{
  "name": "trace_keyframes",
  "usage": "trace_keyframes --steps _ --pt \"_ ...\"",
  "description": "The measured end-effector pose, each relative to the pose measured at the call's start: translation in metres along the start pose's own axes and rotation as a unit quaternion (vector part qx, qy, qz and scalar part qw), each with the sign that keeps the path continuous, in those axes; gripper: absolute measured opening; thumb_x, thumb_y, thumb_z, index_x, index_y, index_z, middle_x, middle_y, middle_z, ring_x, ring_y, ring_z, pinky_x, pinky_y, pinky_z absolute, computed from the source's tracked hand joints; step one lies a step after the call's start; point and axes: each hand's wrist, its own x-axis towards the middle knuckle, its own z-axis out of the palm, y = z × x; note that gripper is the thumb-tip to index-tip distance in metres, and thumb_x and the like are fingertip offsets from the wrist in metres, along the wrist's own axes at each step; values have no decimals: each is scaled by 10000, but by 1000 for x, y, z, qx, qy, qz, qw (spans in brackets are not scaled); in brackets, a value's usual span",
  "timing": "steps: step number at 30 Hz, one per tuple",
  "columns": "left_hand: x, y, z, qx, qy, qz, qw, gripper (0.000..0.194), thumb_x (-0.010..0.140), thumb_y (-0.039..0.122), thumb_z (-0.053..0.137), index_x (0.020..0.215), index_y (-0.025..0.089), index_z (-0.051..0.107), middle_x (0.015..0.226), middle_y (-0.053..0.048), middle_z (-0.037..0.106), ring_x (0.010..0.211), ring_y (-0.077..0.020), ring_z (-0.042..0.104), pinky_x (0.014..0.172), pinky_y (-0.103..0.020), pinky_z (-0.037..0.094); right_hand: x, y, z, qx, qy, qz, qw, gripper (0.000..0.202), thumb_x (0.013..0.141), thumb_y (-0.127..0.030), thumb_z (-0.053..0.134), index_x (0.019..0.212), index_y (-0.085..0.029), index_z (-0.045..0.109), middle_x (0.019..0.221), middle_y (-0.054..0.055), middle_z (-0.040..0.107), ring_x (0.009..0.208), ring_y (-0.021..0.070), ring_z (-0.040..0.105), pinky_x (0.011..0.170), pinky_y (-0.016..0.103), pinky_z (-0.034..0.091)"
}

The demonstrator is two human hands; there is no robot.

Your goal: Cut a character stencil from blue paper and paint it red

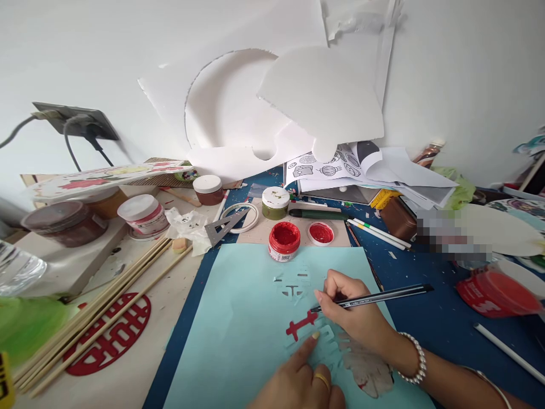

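My right hand (347, 304) is closed around a dark pen (387, 296), its tip touching the upper right end of a small red cutout (302, 325). That cutout lies on a light blue sheet (230, 318). Below it, my left hand (302, 375) presses down with its index finger extended and the other fingers curled; it holds nothing. Cut slots and thin blue pieces show in the sheet around both hands. A grey, stained flat piece (368, 369) rests under my right forearm.
An open red paint jar (284, 243) and its lid (321, 233) stand behind the sheet. Wooden sticks (106, 307) cross a round red cutout (128, 335) at left. A red tub (494, 291) stands at right.
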Motion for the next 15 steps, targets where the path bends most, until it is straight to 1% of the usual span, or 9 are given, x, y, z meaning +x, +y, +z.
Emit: trace_keyframes --steps 6,11,15 --pt "1 0 0 1 8 2 1000 510 931 106 144 502 180 411 402 45 399 314 -89 312 788 -292 489 0 -1 0 6 -2 2 1000 284 776 -196 474 573 -206 276 508 -75 286 456 74 265 437 216 253" --pt "-1 1 1 7 -4 1 1000 455 940 178 229 517 180 397 417 56 405 321 -80 319 816 -298 471 0 1 0 13 -3 -3 1000 284 779 -176 458 573 -204 265 509 -74 286 456 72 257 432 213 242" --pt "-1 2 1 13 4 2 1000 461 940 180 229 511 181 396 413 54 402 321 -83 316 811 -291 472 0 1 0 12 -5 -1 1000 284 783 -200 471 578 -202 274 517 -72 285 463 72 267 444 213 255"
